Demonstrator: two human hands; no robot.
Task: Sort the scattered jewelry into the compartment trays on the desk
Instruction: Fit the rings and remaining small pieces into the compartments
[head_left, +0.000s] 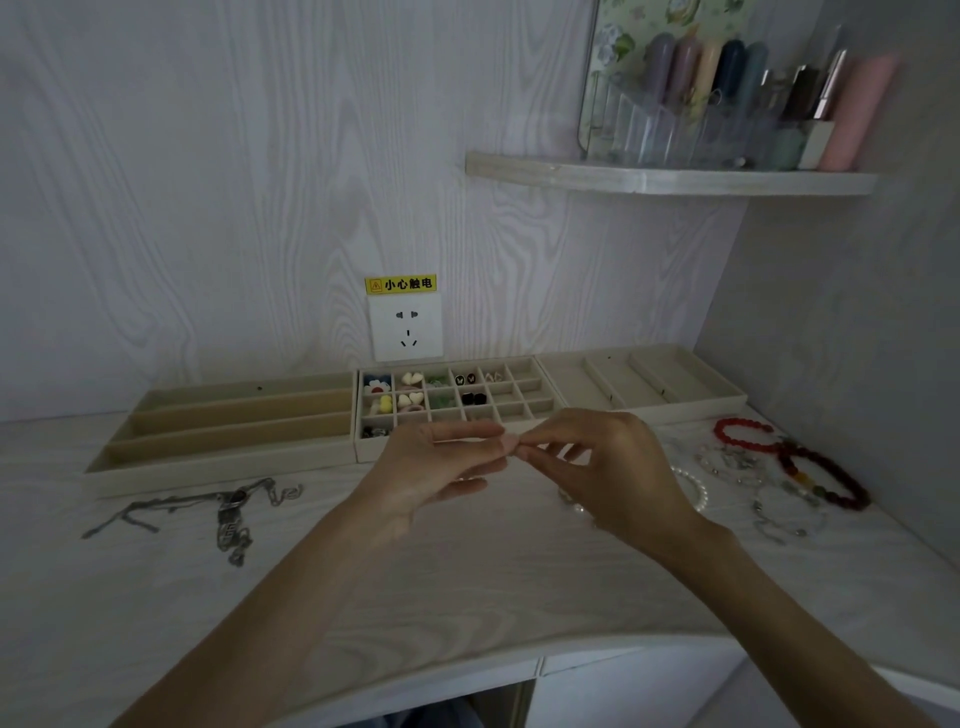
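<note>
Three beige trays line the back of the desk: a long-slot tray (228, 415) at left, a small-cell grid tray (524, 397) in the middle holding earrings and rings, and a wide-slot tray (660, 384) at right. My left hand (436, 467) and my right hand (608, 467) meet fingertip to fingertip in front of the grid tray. Whatever they pinch is too small to make out. Silver necklaces (228, 512) lie at left. Red bead bracelets (826, 475), a pearl bracelet (696, 488) and silver chains (737, 462) lie at right.
A wall socket (406, 326) with a yellow warning label sits behind the grid tray. A corner shelf (670, 179) above right carries a clear organiser with cosmetics. The desk's curved front edge (519, 660) runs below my forearms.
</note>
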